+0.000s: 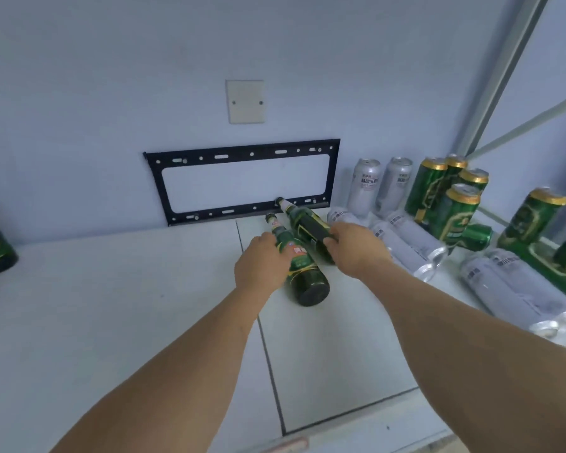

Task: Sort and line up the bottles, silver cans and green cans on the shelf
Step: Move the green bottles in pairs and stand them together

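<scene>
- The white shelf [111,305] fills the lower view, a dark seam running down it, with a pale wall behind.
- A black metal bracket [242,181] is fixed to the wall just above the shelf's back edge; a blank cover plate [245,101] sits higher up.
- Both bare forearms reach forward from the bottom edge to the middle of the shelf.
- Silver cans lie on their sides at the right — one [406,243] just beside the right hand, another [510,286] nearer the front; two more [364,186] stand upright at the wall.
- Green cans [455,214] stand clustered behind them, one further right [533,220], and one small one [476,237] lies on its side.
- Two green bottles lie flat side by side, necks toward the wall: the nearer bottle [303,273] and the farther bottle [307,223].
- The left hand [258,266] rests on the nearer bottle, fingers curled over its body.
- The right hand [356,250] has its fingers wrapped around the farther bottle's lower body — grasping it.
</scene>
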